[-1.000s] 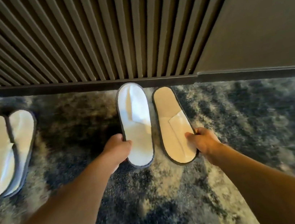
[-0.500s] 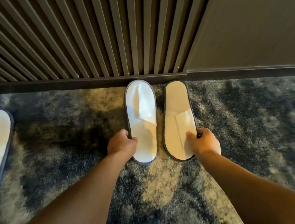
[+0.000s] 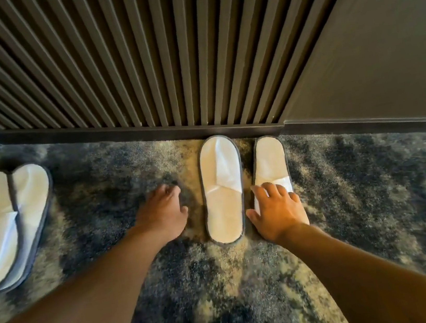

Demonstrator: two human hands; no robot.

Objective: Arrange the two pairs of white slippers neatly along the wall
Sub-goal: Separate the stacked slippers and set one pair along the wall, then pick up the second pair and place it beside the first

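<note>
Squaring the middle pair against the skirting is the step in hand, and doing it well means nudging each slipper only by its heel end so that both toes meet the dark baseboard (image 3: pixel 130 127) evenly and a narrow, parallel gap stays between them.

At the left edge of the carpet (image 3: pixel 373 180), near the corner, the first pair of slippers (image 3: pixel 10 225) lies with its two slippers touching, slanted and set back from the baseboard; judged from this, it will want turning straight and sliding up to the wall.

The left hand (image 3: pixel 163 213) rests on the carpet just beside the centre-left slipper (image 3: pixel 222 188), its fingers loosely curled and holding nothing.

That slipper stands straight, its toe touching the baseboard below the slatted wall (image 3: pixel 137 62). Just beside it, the centre-right slipper (image 3: pixel 269 164) lies parallel, its toe a shade short of the baseboard.

The right hand (image 3: pixel 276 210) lies flat over the heel half of that slipper, fingers spread and pressing down, not pinching. A light forward push from here should, in my judgement, bring the toes level; too hard a push could skew it on the pile.

By count: four white slippers in two pairs, two hands, one wall.
</note>
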